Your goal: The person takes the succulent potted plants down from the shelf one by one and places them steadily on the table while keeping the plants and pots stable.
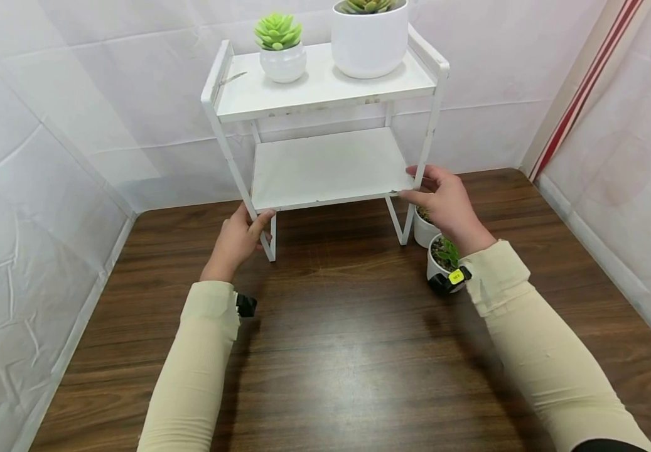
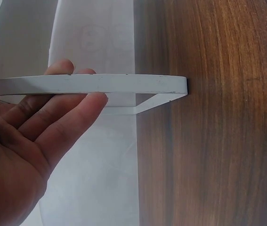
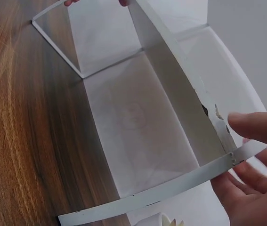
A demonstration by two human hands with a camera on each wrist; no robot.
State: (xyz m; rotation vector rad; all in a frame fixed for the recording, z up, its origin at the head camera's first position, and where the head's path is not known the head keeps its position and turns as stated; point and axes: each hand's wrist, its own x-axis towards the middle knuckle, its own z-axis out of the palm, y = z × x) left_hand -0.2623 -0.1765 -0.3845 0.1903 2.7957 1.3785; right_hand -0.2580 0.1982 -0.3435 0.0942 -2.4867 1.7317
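Note:
A white two-tier shelf rack [image 1: 331, 166] stands on the dark wood table, its paint chipped along the front edges. Around its left front leg, just at the lower tier, my left hand [image 1: 237, 242] grips with the thumb on the tier's edge. In the left wrist view, the fingers [image 2: 72, 120] curl behind the flat white leg [image 2: 124, 84]. My right hand [image 1: 444, 201] holds the opposite front corner, thumb at the tier's edge and fingers round the leg. The right wrist view shows that thumb [image 3: 255, 126] beside a chipped spot near the corner.
On the upper tier sit a small white pot with a bright green succulent [image 1: 278, 34] and a larger white pot [image 1: 369, 41]. Two small potted plants stand by the right leg, the nearer pot [image 1: 437, 267] under my right wrist. White sheeting [image 1: 37, 188] surrounds the table [image 1: 325, 351].

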